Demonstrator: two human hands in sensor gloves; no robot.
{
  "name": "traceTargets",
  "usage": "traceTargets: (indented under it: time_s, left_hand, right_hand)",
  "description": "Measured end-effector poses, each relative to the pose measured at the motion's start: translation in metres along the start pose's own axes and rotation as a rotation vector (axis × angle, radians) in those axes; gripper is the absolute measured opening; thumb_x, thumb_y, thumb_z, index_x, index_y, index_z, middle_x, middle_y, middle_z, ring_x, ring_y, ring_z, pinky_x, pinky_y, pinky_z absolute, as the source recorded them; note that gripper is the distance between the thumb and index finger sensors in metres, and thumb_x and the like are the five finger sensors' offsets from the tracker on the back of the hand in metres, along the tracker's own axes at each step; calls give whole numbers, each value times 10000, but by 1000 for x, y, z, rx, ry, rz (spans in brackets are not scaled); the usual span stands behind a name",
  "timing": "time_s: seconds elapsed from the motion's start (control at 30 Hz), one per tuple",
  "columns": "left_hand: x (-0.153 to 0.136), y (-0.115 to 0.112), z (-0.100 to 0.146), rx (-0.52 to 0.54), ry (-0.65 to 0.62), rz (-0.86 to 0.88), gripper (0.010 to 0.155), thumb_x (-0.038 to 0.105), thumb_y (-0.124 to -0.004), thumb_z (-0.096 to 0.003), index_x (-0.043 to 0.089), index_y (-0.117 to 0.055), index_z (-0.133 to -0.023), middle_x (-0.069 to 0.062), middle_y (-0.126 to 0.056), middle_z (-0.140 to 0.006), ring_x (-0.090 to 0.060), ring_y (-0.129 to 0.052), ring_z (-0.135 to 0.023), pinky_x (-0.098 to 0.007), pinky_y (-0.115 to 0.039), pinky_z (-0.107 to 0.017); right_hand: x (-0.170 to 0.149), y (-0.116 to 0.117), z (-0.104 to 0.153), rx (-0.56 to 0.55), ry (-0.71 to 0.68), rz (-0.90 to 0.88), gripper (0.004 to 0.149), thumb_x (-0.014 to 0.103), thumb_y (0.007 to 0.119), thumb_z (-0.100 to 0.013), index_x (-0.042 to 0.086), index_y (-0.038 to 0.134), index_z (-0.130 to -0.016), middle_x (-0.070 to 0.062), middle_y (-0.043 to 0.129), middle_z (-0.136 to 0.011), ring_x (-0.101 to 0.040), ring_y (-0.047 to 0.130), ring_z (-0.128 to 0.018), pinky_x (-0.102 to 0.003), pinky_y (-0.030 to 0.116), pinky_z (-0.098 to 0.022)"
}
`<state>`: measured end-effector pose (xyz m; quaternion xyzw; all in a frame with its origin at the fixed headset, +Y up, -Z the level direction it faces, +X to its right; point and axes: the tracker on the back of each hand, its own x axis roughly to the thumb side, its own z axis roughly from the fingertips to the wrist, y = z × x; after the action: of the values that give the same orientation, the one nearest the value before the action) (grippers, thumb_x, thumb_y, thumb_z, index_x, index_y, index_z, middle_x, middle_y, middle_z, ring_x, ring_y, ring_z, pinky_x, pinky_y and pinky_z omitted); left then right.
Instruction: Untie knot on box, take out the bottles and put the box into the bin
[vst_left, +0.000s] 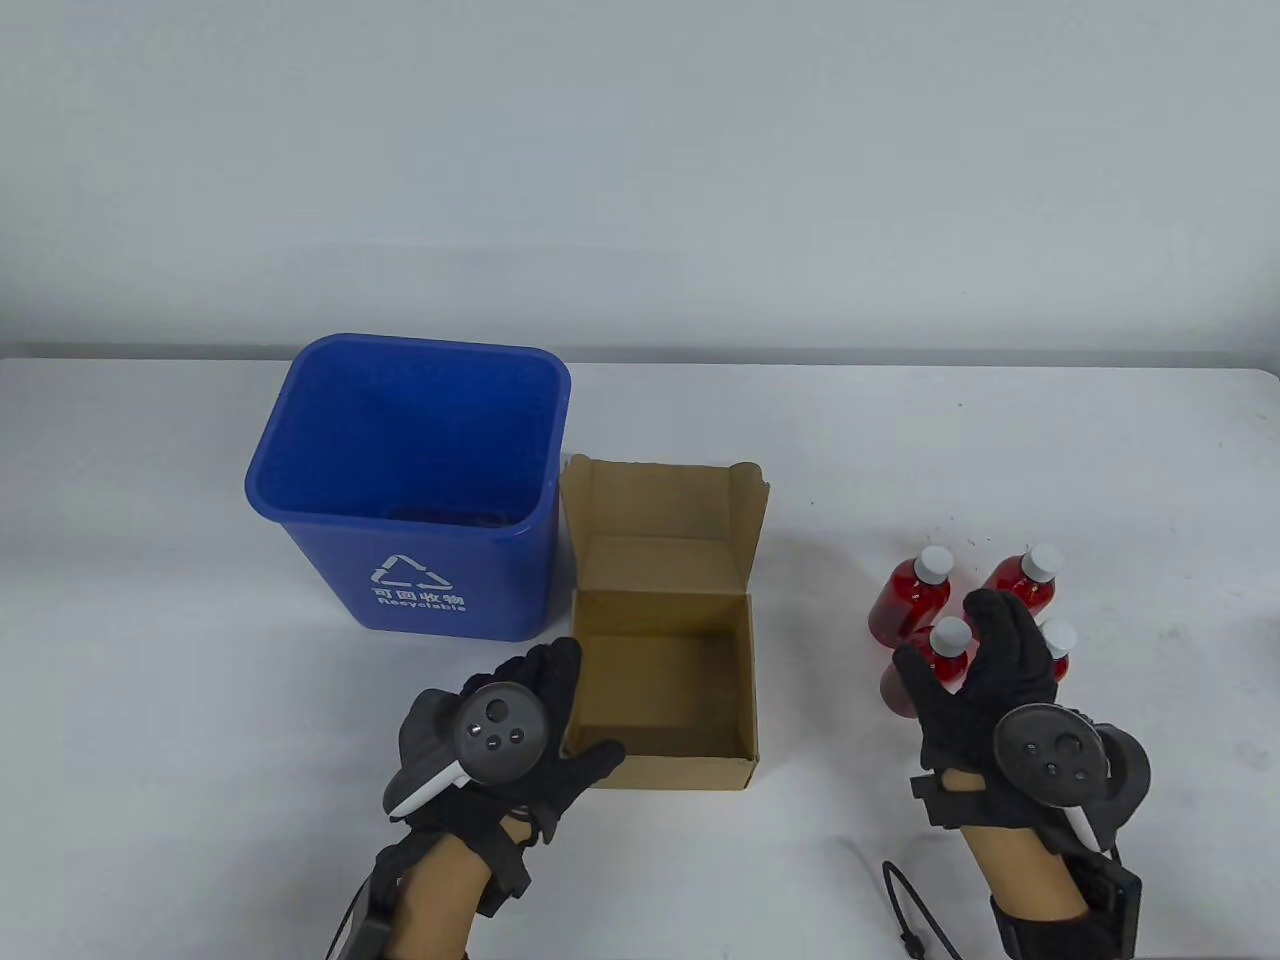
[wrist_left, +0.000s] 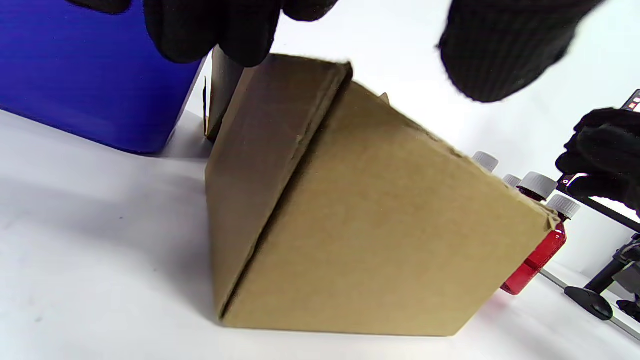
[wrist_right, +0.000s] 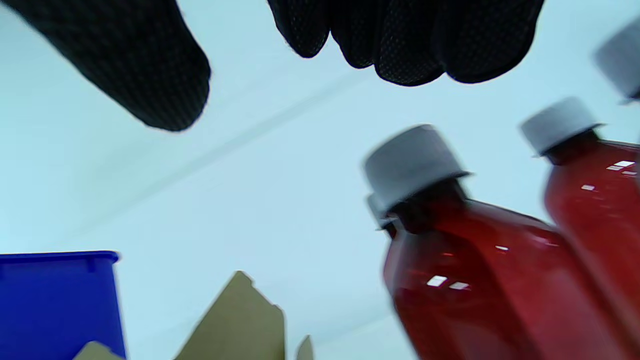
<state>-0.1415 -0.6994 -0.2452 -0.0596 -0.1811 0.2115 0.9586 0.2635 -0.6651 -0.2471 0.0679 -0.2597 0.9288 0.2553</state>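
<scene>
The brown cardboard box (vst_left: 660, 640) stands open and empty beside the blue bin (vst_left: 410, 480), its lid flap up at the back. My left hand (vst_left: 585, 705) is spread at the box's front left corner, fingers (vst_left: 555, 665) along the left wall and thumb by the front wall. In the left wrist view the hand (wrist_left: 357, 40) hovers over the box (wrist_left: 375, 225) with the thumb clear of it. Several red bottles (vst_left: 915, 590) with white caps stand at the right. My right hand (vst_left: 945, 630) hangs spread over them; its fingers (wrist_right: 400, 45) are above the caps (wrist_right: 410, 165), holding nothing.
The bin (wrist_left: 90, 75) stands close against the box's left side. A black cable (vst_left: 900, 900) lies by my right wrist near the front edge. A dark stand foot (wrist_left: 595, 300) sits beyond the bottles (wrist_left: 537, 250) in the left wrist view.
</scene>
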Motion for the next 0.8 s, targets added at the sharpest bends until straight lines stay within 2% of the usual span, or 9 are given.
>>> traceTargets:
  time_s: [0.2,0.23,0.33,0.47,0.8]
  left_hand:
    - [3,-1,7,49,-22,-17,962,639,-714,-472,112,-275,-1146,-240,-434,-1142,-587,-500,-1030,-798,-395,-706]
    - [5,1,9,92,-30,-31,958,640,-719,-469,109,-301,-1148,-247,-460,-1137,-590,-522,-1024,-801,-413,-700]
    - [7,3,9,113,-30,-44,950,634,-721,-473,115,-303,-1149,-235,-454,-1142,-584,-512,-1031,-798,-406,-707]
    - [6,1,7,104,-20,-55,948,630,-727,-472,116,-306,-1148,-231,-454,-1142,-584,-507,-1033,-800,-402,-706]
    - [5,0,8,106,-9,-51,945,628,-728,-474,112,-314,-1148,-230,-449,-1142,-585,-496,-1034,-798,-402,-706]
  right_hand:
    - [32,9,1,66,-106,-11,731,463,766,-506,50,440,-1013,-198,432,-1030,-513,567,-908,-606,585,-627]
    - [38,13,0,92,-109,-25,734,468,764,-506,49,442,-1016,-198,427,-1035,-518,555,-915,-613,575,-632]
    - [52,22,-4,137,-134,-37,746,489,748,-509,43,441,-1023,-205,405,-1048,-537,515,-933,-636,541,-642]
    - [73,39,-4,225,-160,-35,773,519,729,-508,38,431,-1035,-215,373,-1066,-557,463,-952,-661,502,-649]
    - [82,74,14,398,-210,2,807,537,717,-501,25,421,-1050,-226,350,-1080,-575,433,-960,-681,482,-644]
